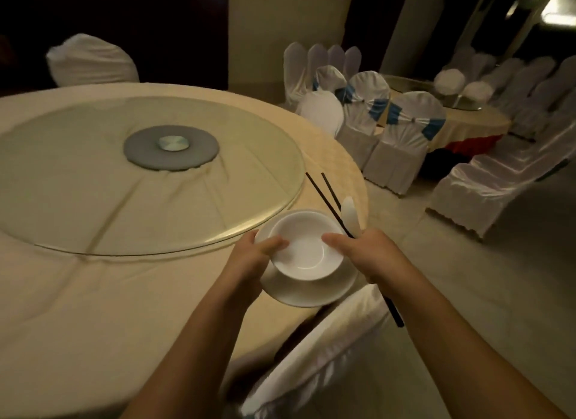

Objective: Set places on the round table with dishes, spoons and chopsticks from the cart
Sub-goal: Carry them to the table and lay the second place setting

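Fingers of the left hand (249,256) curl under the rim of the round white saucer plate (311,294), thumb lying over the edge of the white ceramic bowl (307,247) stacked on it; both dishes are held above the near right edge of the surface (78,294), not yet set down. To the right, the right hand (364,250) presses its thumb on the bowl's other rim while its fingers clamp a pair of long black chopsticks (327,194) and a white ceramic spoon (350,216). The chopsticks' long axis runs diagonally, tips pointing up-left over the surface, butts trailing down-right past the wrist. The free cloth between the glass turntable (93,200) and the table's edge lies just forward-left of the dishes, so lowering them there looks like the likely move. Directly below stands a white-covered chair (327,356); farther right, more covered chairs (396,144) ring another table.
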